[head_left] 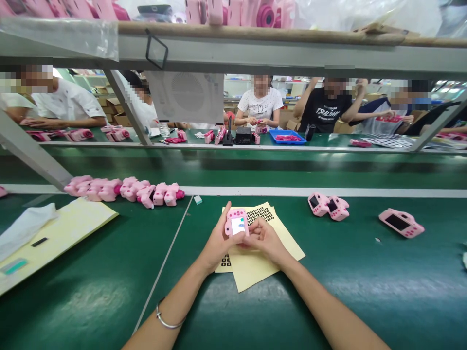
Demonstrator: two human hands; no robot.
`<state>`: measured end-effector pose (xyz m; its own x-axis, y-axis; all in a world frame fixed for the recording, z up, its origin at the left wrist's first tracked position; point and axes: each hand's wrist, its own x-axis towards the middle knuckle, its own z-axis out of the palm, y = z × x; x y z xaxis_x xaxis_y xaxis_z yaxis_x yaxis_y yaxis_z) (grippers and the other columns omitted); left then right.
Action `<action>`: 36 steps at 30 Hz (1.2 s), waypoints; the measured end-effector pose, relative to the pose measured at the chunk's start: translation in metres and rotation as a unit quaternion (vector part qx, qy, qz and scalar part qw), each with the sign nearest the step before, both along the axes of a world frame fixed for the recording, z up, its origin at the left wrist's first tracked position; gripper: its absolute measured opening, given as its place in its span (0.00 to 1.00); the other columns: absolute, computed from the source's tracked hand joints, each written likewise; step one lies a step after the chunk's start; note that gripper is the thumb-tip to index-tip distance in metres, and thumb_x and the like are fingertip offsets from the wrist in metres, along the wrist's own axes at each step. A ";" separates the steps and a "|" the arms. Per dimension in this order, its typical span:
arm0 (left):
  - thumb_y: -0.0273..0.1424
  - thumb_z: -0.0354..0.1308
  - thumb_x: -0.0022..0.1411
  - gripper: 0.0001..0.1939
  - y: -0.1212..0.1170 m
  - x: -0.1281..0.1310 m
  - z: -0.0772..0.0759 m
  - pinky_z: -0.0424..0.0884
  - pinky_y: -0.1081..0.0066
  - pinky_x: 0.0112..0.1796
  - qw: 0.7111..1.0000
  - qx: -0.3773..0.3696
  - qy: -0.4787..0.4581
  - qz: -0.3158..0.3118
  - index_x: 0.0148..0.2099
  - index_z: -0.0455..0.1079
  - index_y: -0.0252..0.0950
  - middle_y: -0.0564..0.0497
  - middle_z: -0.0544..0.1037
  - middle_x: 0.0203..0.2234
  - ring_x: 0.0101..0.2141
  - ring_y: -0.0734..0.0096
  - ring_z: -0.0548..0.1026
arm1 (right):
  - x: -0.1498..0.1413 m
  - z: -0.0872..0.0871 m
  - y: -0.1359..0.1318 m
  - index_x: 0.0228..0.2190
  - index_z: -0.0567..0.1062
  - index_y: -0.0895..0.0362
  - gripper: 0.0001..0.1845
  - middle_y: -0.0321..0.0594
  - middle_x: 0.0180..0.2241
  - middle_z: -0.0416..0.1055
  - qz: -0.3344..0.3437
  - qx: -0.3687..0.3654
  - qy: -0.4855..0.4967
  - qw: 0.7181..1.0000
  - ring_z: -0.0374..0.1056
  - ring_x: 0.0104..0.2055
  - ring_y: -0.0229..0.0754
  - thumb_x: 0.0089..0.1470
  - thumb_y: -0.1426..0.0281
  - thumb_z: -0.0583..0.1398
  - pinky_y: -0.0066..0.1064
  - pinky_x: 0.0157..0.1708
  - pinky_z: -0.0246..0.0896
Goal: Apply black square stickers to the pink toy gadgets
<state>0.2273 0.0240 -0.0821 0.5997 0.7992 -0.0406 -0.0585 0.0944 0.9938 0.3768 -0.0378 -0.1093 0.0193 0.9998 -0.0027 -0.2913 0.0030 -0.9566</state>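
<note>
Both my hands hold one small pink toy camera upright above the green table, its light screen facing me. My left hand wraps round its left side, thumb up along the edge. My right hand is closed at its lower right corner, fingers bent in against the case. Under the hands lie yellow backing sheets with rows of small black stickers.
A row of several pink cameras lies at the left by the belt edge, two more to the right, one flat further right. Yellow paper and a white cloth lie left. People work across the conveyor.
</note>
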 end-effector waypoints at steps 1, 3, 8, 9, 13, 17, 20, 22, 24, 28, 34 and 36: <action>0.38 0.67 0.52 0.52 -0.001 -0.001 0.001 0.69 0.72 0.51 1.000 -0.001 0.011 -0.015 0.70 0.38 0.48 0.47 0.63 0.61 0.54 0.64 0.69 | -0.001 -0.001 0.000 0.31 0.59 0.56 0.26 0.40 0.33 0.74 0.013 -0.004 -0.003 1.000 0.74 0.34 0.41 0.42 0.60 0.70 0.33 0.37 0.70; 0.37 0.69 0.49 0.54 -0.001 -0.002 0.002 0.71 0.72 0.45 0.999 0.007 0.032 -0.037 0.69 0.38 0.49 0.46 0.67 0.56 0.48 0.65 0.73 | -0.002 -0.002 -0.001 0.29 0.56 0.55 0.29 0.36 0.30 0.73 0.040 -0.009 -0.019 0.999 0.72 0.31 0.38 0.39 0.63 0.71 0.30 0.32 0.67; 0.34 0.72 0.41 0.53 0.004 -0.003 -0.007 0.70 0.73 0.42 0.994 0.088 0.069 -0.002 0.62 0.43 0.44 0.46 0.64 0.50 0.45 0.68 0.72 | 0.013 0.007 -0.004 0.30 0.59 0.56 0.25 0.31 0.28 0.63 0.058 0.017 -0.118 0.991 0.59 0.25 0.29 0.41 0.62 0.70 0.20 0.23 0.55; 0.34 0.72 0.42 0.49 0.005 -0.003 -0.010 0.70 0.73 0.42 0.992 0.099 0.082 -0.008 0.59 0.44 0.43 0.46 0.63 0.49 0.44 0.69 0.71 | 0.016 0.009 -0.005 0.31 0.59 0.56 0.24 0.30 0.29 0.62 0.040 0.021 -0.124 0.991 0.58 0.25 0.28 0.44 0.60 0.68 0.20 0.21 0.54; 0.30 0.67 0.45 0.36 0.001 -0.004 -0.016 0.70 0.74 0.37 0.979 0.141 0.127 -0.069 0.50 0.48 0.41 0.49 0.62 0.47 0.41 0.71 0.71 | 0.021 0.016 -0.005 0.43 0.62 0.52 0.19 0.31 0.31 0.61 -0.005 0.028 -0.127 0.992 0.57 0.22 0.29 0.54 0.56 0.60 0.21 0.18 0.51; 0.27 0.65 0.47 0.29 -0.003 -0.004 -0.012 0.69 0.75 0.36 0.971 0.159 0.130 -0.119 0.48 0.53 0.40 0.51 0.65 0.43 0.40 0.71 0.71 | 0.019 0.014 -0.002 0.37 0.70 0.56 0.15 0.33 0.29 0.62 -0.011 0.039 -0.162 0.986 0.58 0.22 0.28 0.54 0.59 0.60 0.21 0.18 0.52; 0.25 0.66 0.45 0.31 -0.001 -0.003 -0.007 0.69 0.73 0.42 0.976 0.169 0.097 -0.100 0.51 0.58 0.40 0.50 0.67 0.47 0.45 0.69 0.70 | 0.020 0.010 0.000 0.36 0.68 0.57 0.15 0.33 0.29 0.62 -0.039 0.023 -0.147 0.988 0.60 0.21 0.29 0.53 0.59 0.61 0.21 0.15 0.52; 0.25 0.66 0.46 0.31 0.001 -0.002 -0.004 0.69 0.71 0.45 0.981 0.157 0.068 -0.087 0.52 0.60 0.40 0.49 0.67 0.50 0.48 0.66 0.70 | 0.021 0.008 0.001 0.37 0.67 0.56 0.16 0.33 0.30 0.63 -0.053 0.014 -0.141 0.988 0.62 0.20 0.30 0.53 0.57 0.60 0.22 0.14 0.55; 0.27 0.67 0.47 0.32 0.002 -0.001 -0.003 0.69 0.70 0.47 0.989 0.121 0.038 -0.078 0.53 0.60 0.39 0.47 0.68 0.51 0.50 0.65 0.70 | 0.022 0.007 0.001 0.37 0.67 0.56 0.17 0.34 0.30 0.64 -0.064 0.013 -0.143 0.988 0.63 0.20 0.32 0.53 0.57 0.59 0.23 0.14 0.58; 0.29 0.69 0.46 0.33 0.000 0.002 -0.002 0.71 0.72 0.47 0.996 0.072 0.014 -0.049 0.54 0.61 0.37 0.46 0.69 0.52 0.50 0.65 0.72 | 0.021 0.003 0.003 0.37 0.66 0.56 0.17 0.35 0.31 0.64 -0.089 0.019 -0.138 0.986 0.65 0.20 0.33 0.53 0.56 0.59 0.25 0.14 0.61; 0.35 0.68 0.48 0.36 0.003 0.004 0.001 0.73 0.71 0.48 0.997 0.052 0.038 -0.049 0.58 0.60 0.40 0.45 0.68 0.56 0.50 0.64 0.73 | 0.023 0.001 0.010 0.33 0.65 0.57 0.15 0.36 0.33 0.64 -0.126 0.033 -0.144 0.981 0.65 0.25 0.32 0.51 0.59 0.59 0.24 0.19 0.62; 0.38 0.69 0.48 0.36 0.006 0.004 0.003 0.74 0.70 0.48 0.994 0.071 0.075 -0.040 0.58 0.61 0.41 0.45 0.68 0.56 0.51 0.63 0.73 | 0.023 0.004 0.012 0.32 0.66 0.58 0.13 0.37 0.33 0.65 -0.146 0.054 -0.157 0.975 0.65 0.28 0.33 0.50 0.62 0.59 0.22 0.22 0.63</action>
<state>0.2312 0.0305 -0.0792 0.6580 0.7526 -0.0245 0.0940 -0.0498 0.9943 0.4000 -0.0259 -0.1052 0.2861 0.9457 0.1546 0.0451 0.1479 -0.9880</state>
